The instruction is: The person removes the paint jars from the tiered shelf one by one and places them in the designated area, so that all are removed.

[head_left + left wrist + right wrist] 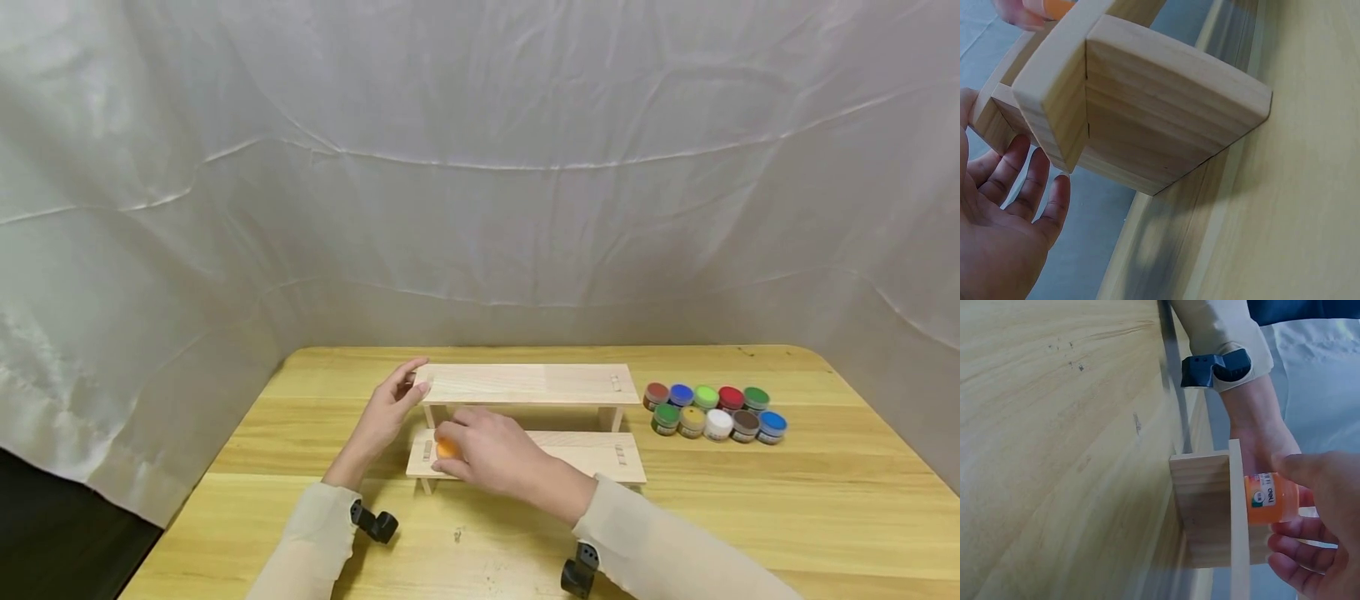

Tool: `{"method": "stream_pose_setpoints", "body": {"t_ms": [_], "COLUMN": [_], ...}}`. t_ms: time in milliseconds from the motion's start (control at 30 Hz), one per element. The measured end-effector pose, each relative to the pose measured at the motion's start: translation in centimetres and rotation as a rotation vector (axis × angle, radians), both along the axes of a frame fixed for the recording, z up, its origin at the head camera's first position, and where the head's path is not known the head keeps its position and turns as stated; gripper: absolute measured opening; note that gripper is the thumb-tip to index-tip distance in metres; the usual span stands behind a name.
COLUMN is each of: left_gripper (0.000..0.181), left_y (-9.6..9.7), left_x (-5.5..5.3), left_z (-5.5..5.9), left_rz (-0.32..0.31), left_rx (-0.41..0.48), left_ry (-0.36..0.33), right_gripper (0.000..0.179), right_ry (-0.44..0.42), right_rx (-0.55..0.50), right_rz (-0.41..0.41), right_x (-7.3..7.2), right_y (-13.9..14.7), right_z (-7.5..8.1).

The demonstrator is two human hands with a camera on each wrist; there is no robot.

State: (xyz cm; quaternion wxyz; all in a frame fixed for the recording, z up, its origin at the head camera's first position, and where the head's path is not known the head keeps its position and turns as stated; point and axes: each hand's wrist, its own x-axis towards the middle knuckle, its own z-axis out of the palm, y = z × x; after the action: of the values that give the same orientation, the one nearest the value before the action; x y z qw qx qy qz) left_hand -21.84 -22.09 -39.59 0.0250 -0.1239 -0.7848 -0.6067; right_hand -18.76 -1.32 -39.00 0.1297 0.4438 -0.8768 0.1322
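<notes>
A light wooden two-tier stand [517, 383] is at the middle of the table. My left hand [386, 415] holds the left end of its upper shelf, thumb on top; in the left wrist view several fingers [1032, 181] curl loosely beside that end. With my right hand [495, 454] I grip a small orange paint jar [447, 449] at the left end of the lower shelf [585, 454]. Seen from the right wrist, the labelled jar [1266, 499] has its base against the shelf board [1239, 531], thumb and fingers around its upper part.
Two rows of coloured paint jars [718, 425] stand right of the stand. The wooden table [825, 517] extends around it, with dark specks near the front. A pale cloth [525, 233] hangs behind and at the sides.
</notes>
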Motion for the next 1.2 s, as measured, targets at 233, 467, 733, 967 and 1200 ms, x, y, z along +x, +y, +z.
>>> {"method": "stream_pose_setpoints", "body": {"t_ms": [233, 467, 733, 967, 1200], "left_gripper": [0.048, 0.048, 0.048, 0.047, 0.047], "left_y": [0.0, 0.1, 0.1, 0.0, 0.1], "left_x": [0.1, 0.1, 0.1, 0.0, 0.1], "left_z": [0.0, 0.1, 0.0, -0.2, 0.0], "left_rz": [0.001, 0.009, 0.017, 0.028, 0.031], "left_rx": [0.000, -0.012, -0.017, -0.028, -0.037], "left_ry": [0.004, 0.005, 0.004, 0.017, 0.022], "right_gripper": [0.028, 0.028, 0.029, 0.032, 0.032], "right_ry": [-0.046, -0.120, -0.212, -0.262, -0.245], "right_rx": [0.010, -0.009, -0.038, -0.039, -0.052], "right_rz": [0.035, 0.039, 0.029, -0.008, -0.025], "right_x": [0.3, 0.4, 0.1, 0.1, 0.2], "right_y": [0.9, 2.5, 5.1, 7.5, 9.7], "right_z": [0.9, 2.0, 2.6, 2.5, 2.3]}}
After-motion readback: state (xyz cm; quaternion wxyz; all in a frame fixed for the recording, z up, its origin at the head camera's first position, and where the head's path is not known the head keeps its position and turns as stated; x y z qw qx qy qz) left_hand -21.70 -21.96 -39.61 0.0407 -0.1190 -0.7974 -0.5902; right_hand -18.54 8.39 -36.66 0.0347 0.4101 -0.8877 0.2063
